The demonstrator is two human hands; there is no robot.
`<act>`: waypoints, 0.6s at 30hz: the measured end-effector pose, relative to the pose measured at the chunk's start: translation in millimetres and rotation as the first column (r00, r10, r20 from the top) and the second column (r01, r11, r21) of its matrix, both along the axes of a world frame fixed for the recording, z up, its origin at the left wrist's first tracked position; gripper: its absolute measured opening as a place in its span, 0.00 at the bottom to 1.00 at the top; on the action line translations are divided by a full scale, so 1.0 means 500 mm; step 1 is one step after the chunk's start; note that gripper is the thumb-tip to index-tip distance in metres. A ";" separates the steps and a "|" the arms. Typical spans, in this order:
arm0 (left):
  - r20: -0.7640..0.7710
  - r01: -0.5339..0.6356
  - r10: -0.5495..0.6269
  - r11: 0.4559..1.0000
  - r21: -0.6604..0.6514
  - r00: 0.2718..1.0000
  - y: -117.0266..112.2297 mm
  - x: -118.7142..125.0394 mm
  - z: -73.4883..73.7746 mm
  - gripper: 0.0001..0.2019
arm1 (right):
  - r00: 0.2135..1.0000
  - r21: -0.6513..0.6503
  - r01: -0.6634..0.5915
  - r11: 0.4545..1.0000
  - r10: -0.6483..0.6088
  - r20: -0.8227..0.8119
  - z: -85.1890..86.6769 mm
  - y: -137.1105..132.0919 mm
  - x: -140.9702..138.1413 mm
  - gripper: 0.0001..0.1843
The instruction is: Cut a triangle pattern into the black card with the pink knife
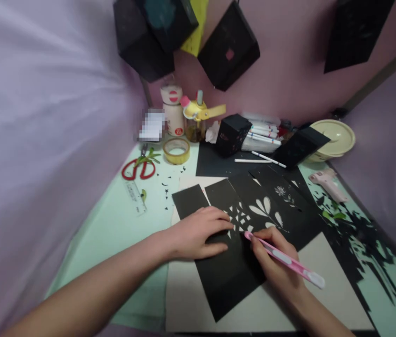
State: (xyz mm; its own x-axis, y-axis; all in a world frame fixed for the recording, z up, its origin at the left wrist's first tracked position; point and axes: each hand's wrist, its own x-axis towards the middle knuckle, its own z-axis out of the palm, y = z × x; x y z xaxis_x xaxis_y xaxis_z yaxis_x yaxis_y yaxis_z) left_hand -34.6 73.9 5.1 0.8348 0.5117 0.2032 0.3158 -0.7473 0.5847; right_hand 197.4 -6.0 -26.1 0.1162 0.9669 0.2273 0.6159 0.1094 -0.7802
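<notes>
A sheet of black paper (pixel 233 271) with cut-out leaf, flower and small angular shapes lies on a pale board (pixel 327 276). My left hand (pixel 201 231) rests flat on the sheet, fingers stretched out beside the angular holes. In my right hand (pixel 278 257) is a pink and white craft knife (pixel 291 262), gripped like a pen. Its front end points at the paper just right of my left fingertips. The blade itself is too small to make out.
Red-handled scissors (pixel 138 168), a clear ruler (pixel 135 197) and a tape roll (pixel 176 151) lie at left. Behind stand a bottle (pixel 173 112), black paper boxes (pixel 232 135) and markers (pixel 261 133). A glue gun (pixel 329 185), bowl (pixel 334 135) and black scraps (pixel 363 234) are at right.
</notes>
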 end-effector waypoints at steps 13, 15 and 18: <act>0.173 -0.886 0.887 0.375 0.274 0.429 0.382 -0.288 0.074 0.14 | 0.981 0.146 -0.059 0.988 0.084 -0.176 0.028 -0.005 -0.022 0.10; 0.143 -0.886 0.899 0.363 0.288 0.414 0.412 -0.294 0.070 0.16 | 0.976 0.179 -0.076 0.981 0.110 -0.189 0.032 -0.006 -0.023 0.09; 0.108 -0.882 0.907 0.359 0.307 0.406 0.438 -0.302 0.060 0.16 | 0.972 0.186 -0.101 0.977 0.137 -0.191 0.033 -0.005 -0.019 0.08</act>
